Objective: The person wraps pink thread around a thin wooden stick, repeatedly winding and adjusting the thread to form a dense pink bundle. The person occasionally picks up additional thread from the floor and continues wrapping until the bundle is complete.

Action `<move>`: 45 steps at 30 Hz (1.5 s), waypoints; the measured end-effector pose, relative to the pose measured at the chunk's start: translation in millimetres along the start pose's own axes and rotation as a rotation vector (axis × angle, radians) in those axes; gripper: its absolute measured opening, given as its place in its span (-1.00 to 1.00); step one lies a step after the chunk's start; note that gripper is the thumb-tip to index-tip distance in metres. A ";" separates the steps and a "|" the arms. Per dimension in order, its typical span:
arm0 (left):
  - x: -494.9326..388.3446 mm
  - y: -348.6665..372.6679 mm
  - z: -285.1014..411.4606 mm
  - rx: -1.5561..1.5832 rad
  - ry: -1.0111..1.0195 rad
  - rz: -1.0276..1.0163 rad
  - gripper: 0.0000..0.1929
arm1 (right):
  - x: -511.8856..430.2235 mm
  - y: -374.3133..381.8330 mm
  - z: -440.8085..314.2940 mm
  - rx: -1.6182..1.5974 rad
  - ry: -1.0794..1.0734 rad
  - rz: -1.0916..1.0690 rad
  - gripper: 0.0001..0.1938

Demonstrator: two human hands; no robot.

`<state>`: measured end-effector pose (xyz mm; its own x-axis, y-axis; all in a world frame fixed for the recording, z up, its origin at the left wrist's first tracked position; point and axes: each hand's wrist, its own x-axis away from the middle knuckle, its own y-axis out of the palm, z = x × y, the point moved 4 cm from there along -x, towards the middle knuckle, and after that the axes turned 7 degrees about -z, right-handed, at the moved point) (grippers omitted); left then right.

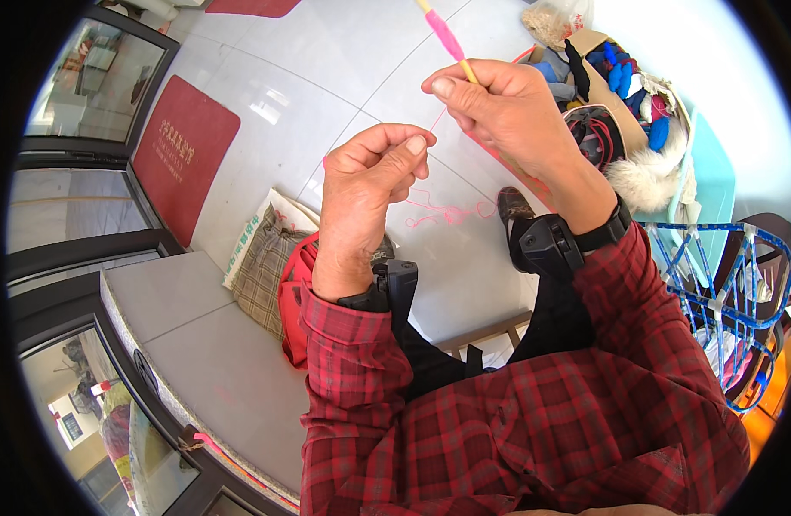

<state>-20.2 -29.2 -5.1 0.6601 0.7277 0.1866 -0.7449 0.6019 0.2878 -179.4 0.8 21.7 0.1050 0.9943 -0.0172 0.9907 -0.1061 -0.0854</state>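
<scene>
My right hand [508, 113] holds a thin yellow stick [443, 32] with a pink middle section; whether that is wound thread or a sleeve I cannot tell. The stick tilts up and away past the top edge of the view. Between thumb and forefinger, my left hand [373, 171] pinches a fine pink thread [438, 120]. A short taut length of it spans the gap between both hands. Below them, a loose pink tangle of thread [452, 213] shows against the tiled floor. A pink spot is visible at the left hand's outer edge.
A cardboard box [618, 122] full of yarn and cloth stands at the right, beside a turquoise tub [714, 187] and a blue-wrapped wire rack [718, 303]. At left are a red bag [296, 297], a checked cloth bag [260, 271], a tiled ledge [202, 342] and a red mat [185, 155].
</scene>
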 end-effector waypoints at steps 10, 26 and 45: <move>2.4 -8.4 1.0 -0.117 -0.073 0.095 -0.86 | 0.0 -8.1 9.8 -0.102 0.121 -0.009 -0.71; 8.9 -53.4 9.2 0.422 0.170 -0.021 -0.88 | 3.8 -2.6 26.0 0.226 -0.037 -0.197 -0.88; 4.5 -18.7 -5.3 0.184 -0.100 -0.087 -0.89 | 18.3 23.8 22.0 -0.043 0.090 -0.309 -0.76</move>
<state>-3.8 -35.4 -14.6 0.7341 0.6341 0.2428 -0.6605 0.5839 0.4720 -155.8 16.3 -2.6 -0.1964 0.9763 0.0914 0.9794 0.1998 -0.0301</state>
